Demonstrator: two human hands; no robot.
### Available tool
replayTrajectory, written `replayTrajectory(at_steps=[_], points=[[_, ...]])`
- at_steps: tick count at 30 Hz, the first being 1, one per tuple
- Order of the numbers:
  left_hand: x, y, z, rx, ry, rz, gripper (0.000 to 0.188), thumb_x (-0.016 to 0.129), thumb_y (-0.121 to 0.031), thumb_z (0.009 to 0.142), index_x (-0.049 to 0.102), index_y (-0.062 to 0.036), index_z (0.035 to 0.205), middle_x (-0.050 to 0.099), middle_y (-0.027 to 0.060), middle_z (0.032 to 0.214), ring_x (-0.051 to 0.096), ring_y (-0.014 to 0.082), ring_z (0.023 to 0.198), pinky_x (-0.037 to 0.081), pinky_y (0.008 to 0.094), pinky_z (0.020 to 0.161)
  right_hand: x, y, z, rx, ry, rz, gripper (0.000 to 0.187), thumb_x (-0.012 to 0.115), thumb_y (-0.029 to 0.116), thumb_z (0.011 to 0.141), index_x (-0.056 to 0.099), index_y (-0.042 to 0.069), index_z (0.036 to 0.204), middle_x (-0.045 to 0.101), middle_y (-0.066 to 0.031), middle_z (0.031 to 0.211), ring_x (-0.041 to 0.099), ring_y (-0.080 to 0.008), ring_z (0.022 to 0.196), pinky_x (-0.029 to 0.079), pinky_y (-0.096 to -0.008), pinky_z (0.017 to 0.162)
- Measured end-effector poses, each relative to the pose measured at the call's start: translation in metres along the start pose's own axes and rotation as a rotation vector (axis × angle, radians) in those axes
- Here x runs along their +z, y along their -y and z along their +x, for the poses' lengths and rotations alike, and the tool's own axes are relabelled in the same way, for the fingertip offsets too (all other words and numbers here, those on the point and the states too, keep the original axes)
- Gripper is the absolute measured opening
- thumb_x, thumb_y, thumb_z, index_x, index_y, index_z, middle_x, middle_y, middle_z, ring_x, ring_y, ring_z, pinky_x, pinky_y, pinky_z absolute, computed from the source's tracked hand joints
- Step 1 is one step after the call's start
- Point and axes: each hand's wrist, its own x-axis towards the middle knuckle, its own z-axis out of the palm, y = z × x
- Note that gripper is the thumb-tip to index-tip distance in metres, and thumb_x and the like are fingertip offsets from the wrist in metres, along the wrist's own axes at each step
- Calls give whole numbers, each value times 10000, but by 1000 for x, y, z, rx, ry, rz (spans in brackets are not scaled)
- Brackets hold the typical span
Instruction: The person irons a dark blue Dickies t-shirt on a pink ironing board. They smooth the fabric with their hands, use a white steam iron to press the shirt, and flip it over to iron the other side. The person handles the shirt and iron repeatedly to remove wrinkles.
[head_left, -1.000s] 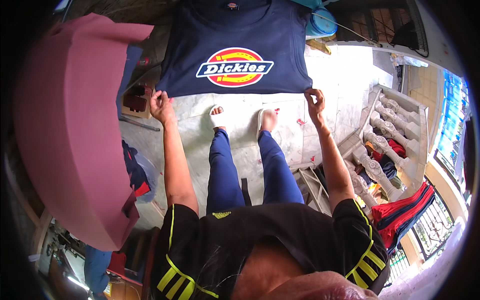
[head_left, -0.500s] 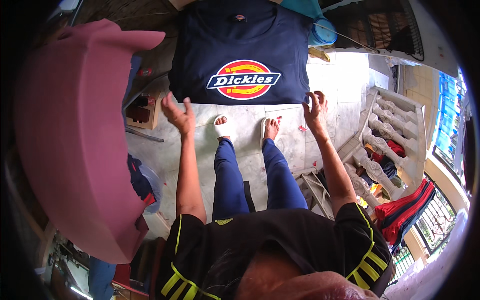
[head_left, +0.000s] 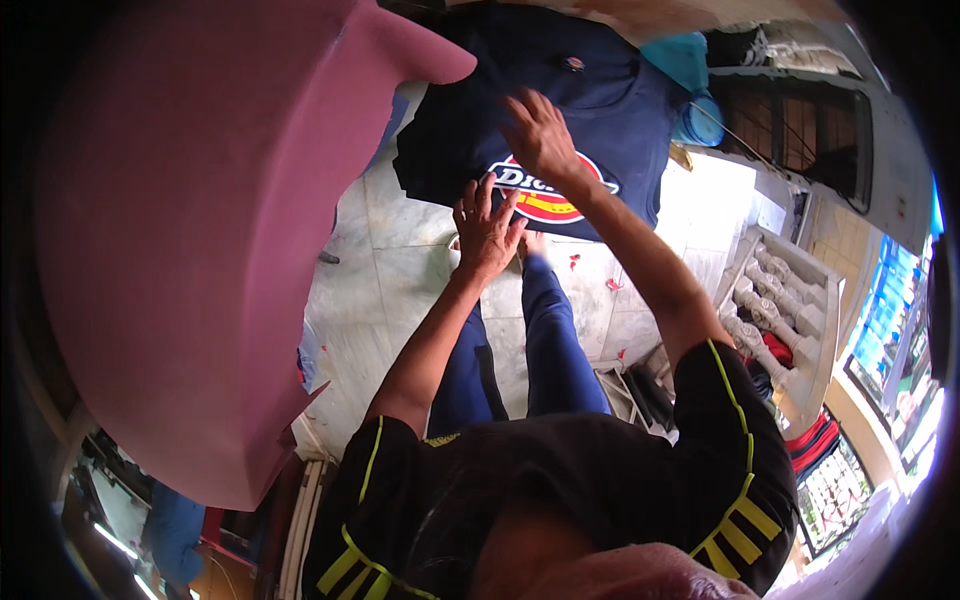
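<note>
Both hands moved in off the navy shirt's (head_left: 640, 150) lower corners. Left hand (head_left: 487, 237) sits by the printed emblem's (head_left: 548, 208) left end, right hand (head_left: 541, 138) over the chest; fingers loosely spread, nothing pinched. Contact hard to tell. Shirt lies spread ahead of the feet, corners free.

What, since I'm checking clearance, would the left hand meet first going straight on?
The left hand would most likely meet the navy shirt; depth is unclear, so its fingers may be touching it.

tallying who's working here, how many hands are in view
2: the left hand by the lower edge of the navy printed shirt, the right hand farther up its front.
</note>
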Motion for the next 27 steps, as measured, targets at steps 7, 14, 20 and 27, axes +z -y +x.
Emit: replayTrajectory(at_steps=[7, 14, 20, 27], points=[[-16, 45, 98, -112, -395, 15, 493, 656, -287, 920, 528, -63, 1340, 459, 237, 1356, 430, 408, 1265, 347, 536, 1036, 81, -53, 111, 308, -237, 114, 609, 758, 309, 826, 490, 74, 1321, 566, -237, 1242, 571, -404, 1126, 485, -483, 929], [-12, 114, 239, -423, -237, -290, 386, 627, -365, 945, 681, -41, 1147, 687, 245, 1072, 652, 415, 990, 499, 448, 859, 89, -88, 139, 410, -237, 645, 452, 707, 79, 849, 577, 30, 1279, 679, -177, 1107, 649, -325, 1044, 526, -373, 883], [20, 147, 291, -374, -279, -616, 397, 678, -375, 909, 700, -29, 1102, 723, 187, 987, 695, 316, 943, 523, 392, 841, 99, -112, 131, 396, -202, 919, 388, 745, 93, 835, 628, 44, 1202, 687, -125, 969, 661, -232, 911, 535, -342, 825], [23, 166, 299, -277, -253, -569, 239, 711, -225, 878, 673, -50, 1035, 692, 101, 898, 658, 250, 835, 515, 377, 768, 83, -114, 149, 109, -90, 159, 235, 653, 79, 807, 599, 27, 1030, 654, -213, 922, 638, -412, 866, 541, -468, 775]])
